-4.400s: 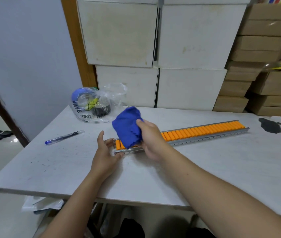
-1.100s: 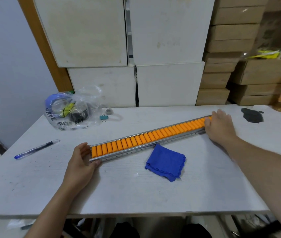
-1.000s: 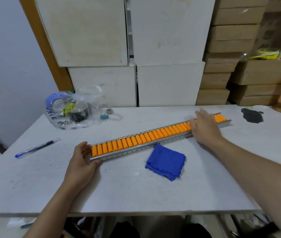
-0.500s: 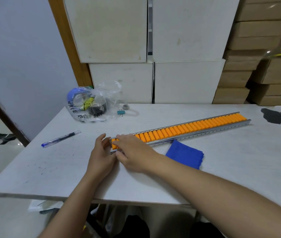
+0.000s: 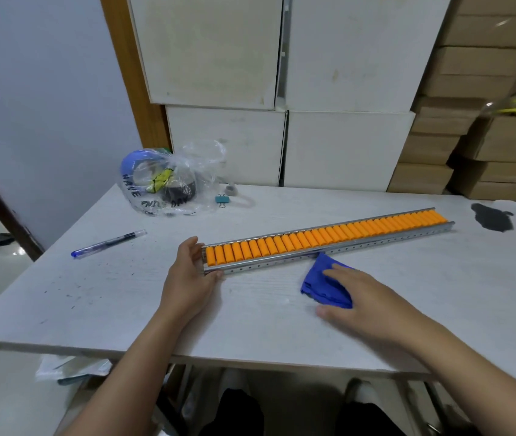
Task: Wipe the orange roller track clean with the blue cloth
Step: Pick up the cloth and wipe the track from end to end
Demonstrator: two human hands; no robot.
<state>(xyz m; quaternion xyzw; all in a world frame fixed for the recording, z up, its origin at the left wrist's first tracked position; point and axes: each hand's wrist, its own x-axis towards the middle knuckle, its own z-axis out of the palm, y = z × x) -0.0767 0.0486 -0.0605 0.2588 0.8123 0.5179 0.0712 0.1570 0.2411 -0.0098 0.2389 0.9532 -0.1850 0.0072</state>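
Note:
The orange roller track (image 5: pixel 329 236), a long metal rail filled with orange rollers, lies slanted across the white table (image 5: pixel 93 294), its right end farther back. My left hand (image 5: pixel 189 275) cups the track's near left end, thumb and fingers against the metal. The blue cloth (image 5: pixel 319 283) lies folded on the table just in front of the rail's middle. My right hand (image 5: pixel 363 298) rests flat on the cloth's right part, fingers spread over it and thumb on the table beside it.
A clear plastic bag (image 5: pixel 168 184) with tape rolls sits at the back left, a small binder clip (image 5: pixel 222 199) beside it. A blue pen (image 5: pixel 108 243) lies at the left. A dark stain (image 5: pixel 491 217) marks the far right. White and cardboard boxes stand behind the table.
My right hand left the track's left end and moved right and toward me onto the blue cloth. My left hand stays on the track's left end.

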